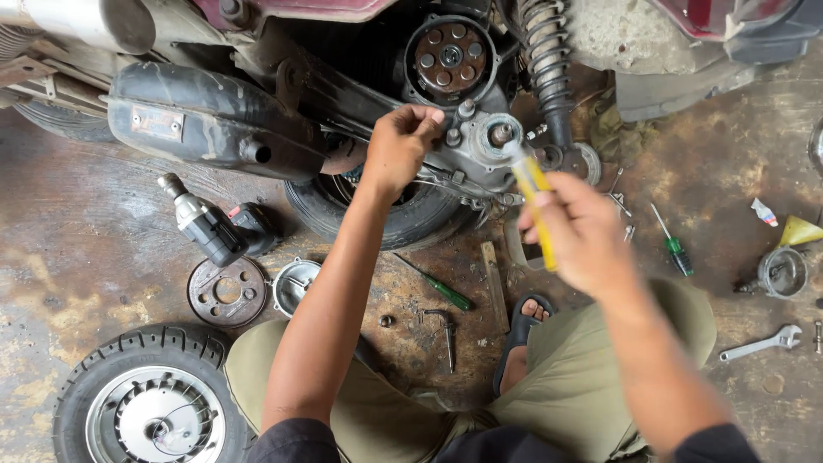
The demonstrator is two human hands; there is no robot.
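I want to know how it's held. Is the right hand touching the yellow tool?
Touching. The head view shows the right hand wrapped around the yellow-handled tool, though both are blurred.

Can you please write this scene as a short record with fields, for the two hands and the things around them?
Place: stained workshop floor, beside a scooter's rear axle hub
Left hand: closed on the hub housing, near two bolts
Right hand: holds a yellow-handled tool, blurred, tip at the axle
Near the left: removed wheel, brake drum, impact driver
Between the knees: green screwdriver
Near the right: second green screwdriver, spanner
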